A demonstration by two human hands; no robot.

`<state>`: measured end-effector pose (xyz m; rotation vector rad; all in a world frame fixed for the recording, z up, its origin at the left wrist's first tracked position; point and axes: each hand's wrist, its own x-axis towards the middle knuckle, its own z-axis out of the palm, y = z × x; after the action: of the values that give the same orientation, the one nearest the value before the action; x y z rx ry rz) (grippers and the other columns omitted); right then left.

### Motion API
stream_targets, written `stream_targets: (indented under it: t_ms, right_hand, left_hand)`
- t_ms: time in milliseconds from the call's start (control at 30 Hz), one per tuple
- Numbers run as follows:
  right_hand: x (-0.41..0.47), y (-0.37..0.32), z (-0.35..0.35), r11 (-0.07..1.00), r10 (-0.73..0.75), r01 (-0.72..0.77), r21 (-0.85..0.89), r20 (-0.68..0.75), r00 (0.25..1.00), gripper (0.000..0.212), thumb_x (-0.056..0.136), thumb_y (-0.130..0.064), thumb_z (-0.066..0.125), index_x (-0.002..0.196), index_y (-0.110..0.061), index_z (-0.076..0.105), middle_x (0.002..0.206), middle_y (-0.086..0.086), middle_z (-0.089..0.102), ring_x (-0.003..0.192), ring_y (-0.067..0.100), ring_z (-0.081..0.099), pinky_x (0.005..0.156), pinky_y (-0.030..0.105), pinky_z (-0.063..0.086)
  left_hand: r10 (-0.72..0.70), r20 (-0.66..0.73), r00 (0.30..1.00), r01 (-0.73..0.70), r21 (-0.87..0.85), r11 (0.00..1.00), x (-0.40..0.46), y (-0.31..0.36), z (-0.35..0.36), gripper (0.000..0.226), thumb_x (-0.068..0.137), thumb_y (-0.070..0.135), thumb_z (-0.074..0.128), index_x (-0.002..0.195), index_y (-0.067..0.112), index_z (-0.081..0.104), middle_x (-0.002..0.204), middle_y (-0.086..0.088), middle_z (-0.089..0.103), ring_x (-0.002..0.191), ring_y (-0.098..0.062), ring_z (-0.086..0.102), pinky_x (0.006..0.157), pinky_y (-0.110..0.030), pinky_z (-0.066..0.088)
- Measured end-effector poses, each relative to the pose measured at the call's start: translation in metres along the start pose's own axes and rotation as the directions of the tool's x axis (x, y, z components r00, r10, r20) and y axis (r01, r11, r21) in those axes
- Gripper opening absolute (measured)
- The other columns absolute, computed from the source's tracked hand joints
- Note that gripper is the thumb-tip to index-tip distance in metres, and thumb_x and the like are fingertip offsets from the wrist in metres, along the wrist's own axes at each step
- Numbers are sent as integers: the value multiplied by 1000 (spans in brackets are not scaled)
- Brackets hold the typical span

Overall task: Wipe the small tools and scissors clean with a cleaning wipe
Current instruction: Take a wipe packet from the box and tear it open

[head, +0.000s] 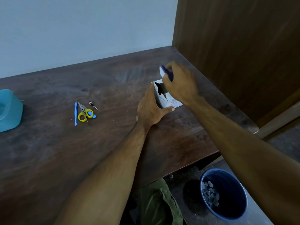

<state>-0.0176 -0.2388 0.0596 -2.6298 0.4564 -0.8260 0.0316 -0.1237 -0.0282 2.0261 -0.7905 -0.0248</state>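
On the dark wooden desk (48, 151), the left hand (150, 109) braces a small white box (162, 95) whose top is open, while the right hand (180, 82) pinches a blue-and-white sachet (164, 71) just above it. Well to the left lie yellow-handled scissors (85, 113), a blue tool (75, 113) and small metal tweezers (92, 104). A blue bin (227, 208) stands on the floor.

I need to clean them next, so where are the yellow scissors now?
In the head view the yellow scissors lie on the wooden table, left of both hands, between a blue-handled tool and a small metal tool.
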Motion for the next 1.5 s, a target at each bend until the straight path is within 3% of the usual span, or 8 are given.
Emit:
stream_targets:
  t_ms: [167,367,433,567,733,1000,1200,1500]
  right_hand:
    - [15,11,-17,821,-392,350,-450,1,920,25,72,4,67,94,-8,69,110,10,60,103,32,52,79,40,39]
    - [10,20,-17,582,-365,490,-649,330,871,20,66,3,75,84,-8,73,84,10,66,86,31,59,69,37,47]
    - [7,21,-7,699,-317,489,-521,387,866,21,64,10,75,80,-4,74,79,14,68,74,34,64,62,37,51]
    - [16,29,9,944,3,161,-287,497,868,9,85,-14,65,87,-12,74,89,11,72,74,25,63,67,35,54]
    - [23,20,21,939,120,82,-334,539,834,22,87,-28,65,87,-6,61,90,12,65,79,27,59,64,32,43]
    - [23,10,30,894,151,119,-432,541,828,20,87,-11,58,105,-2,60,109,15,65,102,30,61,76,33,46]
    - [24,10,33,904,142,103,-414,520,842,21,85,-10,61,104,-2,61,104,16,66,97,32,62,75,34,48]
    - [27,16,28,979,179,-116,-168,428,886,10,78,-17,74,72,-9,71,77,8,70,72,24,66,71,37,57]
  left_hand:
    - [14,-15,1000,-14,-4,1000,-2,3,-3,103,56,51,87,141,25,33,133,12,54,117,-6,53,90,-22,42]
    - [-1,-9,1000,1,-3,1000,-2,3,-2,110,57,51,87,145,23,28,137,8,51,121,-9,52,94,-23,40]
    - [-12,1,1000,12,-1,1000,-1,2,-1,113,56,53,87,146,22,26,139,7,50,122,-10,51,95,-23,39]
    - [-20,9,1000,20,29,999,-1,0,1,116,57,56,86,148,18,24,142,4,48,125,-13,50,100,-26,41]
    - [-27,2,1000,27,34,999,-2,2,0,118,56,54,86,150,19,22,144,7,46,128,-11,47,104,-31,41]
    - [-44,9,999,43,49,998,-1,2,1,118,58,55,85,150,19,22,146,5,45,129,-13,47,105,-32,39]
    - [-41,8,999,41,53,998,-1,2,0,113,57,57,84,147,21,26,142,7,48,126,-12,50,104,-34,42]
    - [-56,27,998,55,63,997,-1,1,0,116,58,58,83,149,19,23,145,4,45,129,-15,47,106,-36,41]
